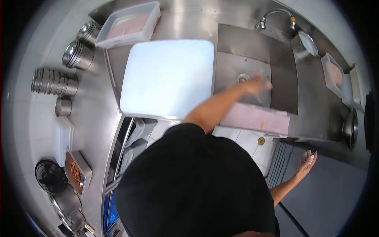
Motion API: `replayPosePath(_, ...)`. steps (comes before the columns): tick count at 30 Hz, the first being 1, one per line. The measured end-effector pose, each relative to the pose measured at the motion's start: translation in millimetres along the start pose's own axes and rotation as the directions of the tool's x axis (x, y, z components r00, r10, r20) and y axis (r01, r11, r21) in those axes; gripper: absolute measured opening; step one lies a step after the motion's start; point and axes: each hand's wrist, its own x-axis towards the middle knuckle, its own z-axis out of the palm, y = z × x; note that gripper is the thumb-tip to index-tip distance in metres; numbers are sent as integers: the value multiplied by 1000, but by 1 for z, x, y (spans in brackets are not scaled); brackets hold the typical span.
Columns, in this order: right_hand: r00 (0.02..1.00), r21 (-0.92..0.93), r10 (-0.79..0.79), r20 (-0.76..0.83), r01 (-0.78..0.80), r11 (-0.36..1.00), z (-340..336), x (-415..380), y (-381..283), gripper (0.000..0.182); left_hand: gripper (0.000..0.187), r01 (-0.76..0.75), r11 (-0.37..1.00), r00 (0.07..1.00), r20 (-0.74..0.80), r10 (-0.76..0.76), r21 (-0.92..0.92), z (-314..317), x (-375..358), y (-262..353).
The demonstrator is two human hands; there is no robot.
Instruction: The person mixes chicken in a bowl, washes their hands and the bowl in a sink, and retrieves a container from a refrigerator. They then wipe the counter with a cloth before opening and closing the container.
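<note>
My left hand (256,84) reaches over the steel sink (283,85), near the drain (242,78). It is smeared by motion, so I cannot tell how its fingers are set. Out to the right, beyond the counter edge, my right hand (308,161) is raised with its fingers apart and nothing in it. Pale wet-looking patches show on that hand. A folded pink towel (252,117) lies along the sink's front rim below my left forearm. To the left of the sink sits a large white cutting board (167,77).
A curved faucet (276,14) rises behind the sink. A clear plastic bin (130,24) stands behind the board. Stacked steel pots (55,82) and a steel tray (78,170) of brownish food line the left counter. On the right are a pot (304,44) and a plastic container (333,75).
</note>
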Motion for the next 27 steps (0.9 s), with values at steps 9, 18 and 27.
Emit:
replayPosePath(9, 944, 45, -154, 292, 148, 988, 122, 126, -57, 42, 97, -126, 942, 976, -131, 174, 312, -7, 172, 52)
replayPosePath(18, 654, 170, -237, 718, 164, 972, 316, 198, -34, 41, 77, -319, 238, 917, -363, -168, -917, -118, 232, 69)
replayPosePath(27, 672, 342, -114, 732, -217, 914, 402, 203, -103, 26, 75, -286, 328, 886, -379, -266, -900, -83, 210, 55)
